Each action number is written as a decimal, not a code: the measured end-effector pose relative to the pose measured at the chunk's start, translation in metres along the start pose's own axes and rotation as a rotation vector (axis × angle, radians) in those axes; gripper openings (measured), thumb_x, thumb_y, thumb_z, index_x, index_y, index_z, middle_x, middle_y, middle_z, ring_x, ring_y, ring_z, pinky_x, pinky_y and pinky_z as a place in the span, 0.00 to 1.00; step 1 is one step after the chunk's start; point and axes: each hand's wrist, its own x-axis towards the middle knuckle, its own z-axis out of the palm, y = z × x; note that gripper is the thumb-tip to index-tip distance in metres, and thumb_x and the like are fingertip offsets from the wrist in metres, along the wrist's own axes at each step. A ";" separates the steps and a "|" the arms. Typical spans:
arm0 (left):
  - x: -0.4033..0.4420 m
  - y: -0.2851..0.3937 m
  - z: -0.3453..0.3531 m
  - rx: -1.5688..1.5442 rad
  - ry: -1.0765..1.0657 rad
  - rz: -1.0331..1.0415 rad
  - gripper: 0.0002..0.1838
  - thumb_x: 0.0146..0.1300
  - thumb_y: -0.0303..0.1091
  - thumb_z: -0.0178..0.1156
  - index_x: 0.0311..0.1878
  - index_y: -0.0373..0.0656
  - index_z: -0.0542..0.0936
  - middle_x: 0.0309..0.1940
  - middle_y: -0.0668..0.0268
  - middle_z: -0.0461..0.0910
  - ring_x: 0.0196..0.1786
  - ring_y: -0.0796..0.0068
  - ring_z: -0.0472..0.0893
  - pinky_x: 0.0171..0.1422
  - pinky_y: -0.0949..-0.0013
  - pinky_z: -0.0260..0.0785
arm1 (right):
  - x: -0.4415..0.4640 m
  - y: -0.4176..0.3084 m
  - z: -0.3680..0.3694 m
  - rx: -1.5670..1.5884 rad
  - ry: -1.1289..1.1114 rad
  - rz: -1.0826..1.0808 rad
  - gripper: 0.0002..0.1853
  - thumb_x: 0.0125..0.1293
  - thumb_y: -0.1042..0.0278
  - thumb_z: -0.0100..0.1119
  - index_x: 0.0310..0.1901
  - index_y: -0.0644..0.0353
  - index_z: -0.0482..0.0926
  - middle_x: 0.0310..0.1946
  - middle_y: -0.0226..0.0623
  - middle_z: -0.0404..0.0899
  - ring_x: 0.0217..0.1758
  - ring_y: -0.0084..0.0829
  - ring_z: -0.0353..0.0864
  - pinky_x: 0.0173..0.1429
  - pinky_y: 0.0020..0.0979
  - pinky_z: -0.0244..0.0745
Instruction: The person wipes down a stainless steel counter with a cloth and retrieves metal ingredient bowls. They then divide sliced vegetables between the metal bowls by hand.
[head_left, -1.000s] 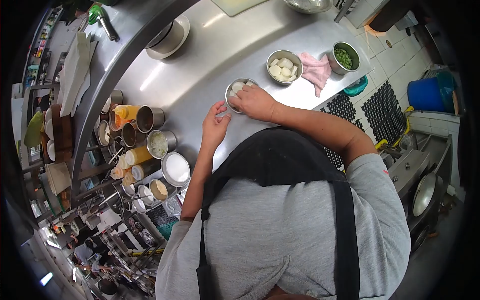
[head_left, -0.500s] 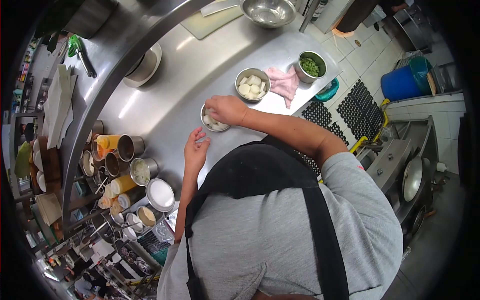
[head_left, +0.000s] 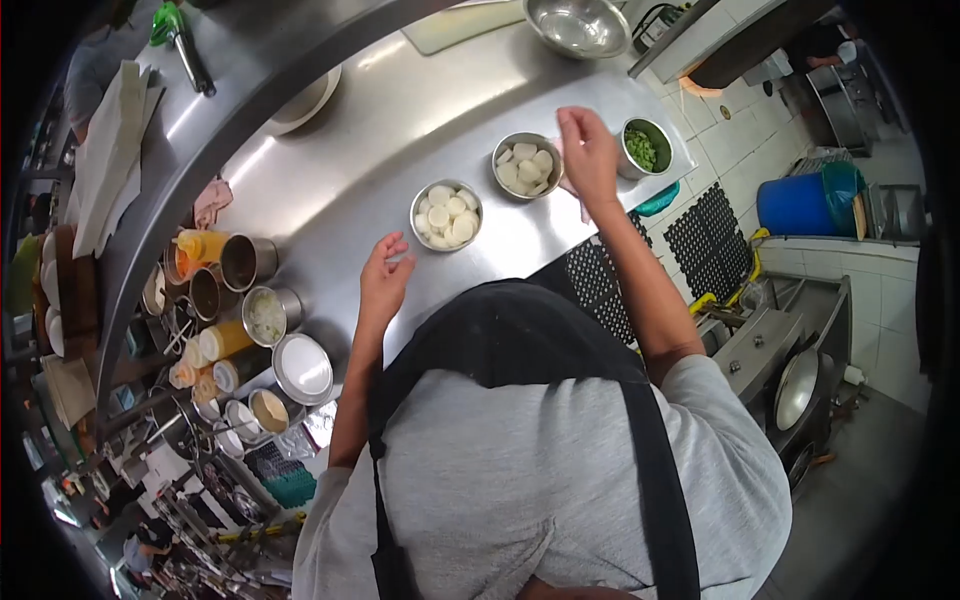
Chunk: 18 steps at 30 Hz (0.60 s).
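Observation:
A metal bowl of white round slices [head_left: 446, 216] stands on the steel counter [head_left: 350, 215]. Just left of it, touching nothing, my left hand [head_left: 385, 277] has its fingers apart and empty. To the right is a second bowl with similar white pieces [head_left: 526, 167]. My right hand [head_left: 588, 155] is raised beyond that bowl, over the pink cloth [head_left: 571, 183], which it mostly covers. Its fingers are bent together, and whether anything is between them cannot be made out. A metal pot of chopped greens [head_left: 645, 148] sits to the right of this hand.
Sauce bottles [head_left: 222, 340], metal pots [head_left: 270, 315] and a white-topped container [head_left: 303, 369] crowd the left side. A large metal bowl [head_left: 577, 27] and a cutting board [head_left: 462, 28] lie at the back. A raised steel shelf edge [head_left: 200, 160] curves along the left.
My right hand has left the nearer bowl and moved right, past the second bowl to the cloth. The nearer bowl's white slices are now uncovered. My left hand stays beside it, open.

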 end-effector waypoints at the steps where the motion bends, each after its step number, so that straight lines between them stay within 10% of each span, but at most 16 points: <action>1: 0.005 0.002 -0.004 0.018 0.022 0.026 0.33 0.75 0.32 0.69 0.79 0.39 0.72 0.64 0.55 0.82 0.46 0.78 0.84 0.52 0.72 0.79 | 0.002 -0.006 0.001 0.063 0.013 0.042 0.14 0.75 0.63 0.68 0.53 0.63 0.88 0.49 0.47 0.89 0.51 0.43 0.90 0.57 0.39 0.83; 8: 0.005 0.017 0.011 0.112 0.087 0.105 0.35 0.72 0.32 0.72 0.79 0.43 0.72 0.68 0.51 0.80 0.49 0.72 0.85 0.52 0.67 0.81 | -0.065 -0.063 0.059 -0.310 -0.936 -0.523 0.24 0.62 0.58 0.79 0.57 0.57 0.85 0.56 0.43 0.85 0.64 0.47 0.83 0.69 0.45 0.79; 18: 0.008 0.043 0.014 0.685 0.048 0.543 0.31 0.69 0.32 0.71 0.75 0.46 0.76 0.71 0.49 0.75 0.63 0.47 0.83 0.61 0.55 0.82 | -0.097 -0.050 0.109 -0.789 -1.041 -0.898 0.17 0.70 0.62 0.64 0.58 0.54 0.87 0.56 0.40 0.82 0.60 0.49 0.82 0.59 0.49 0.83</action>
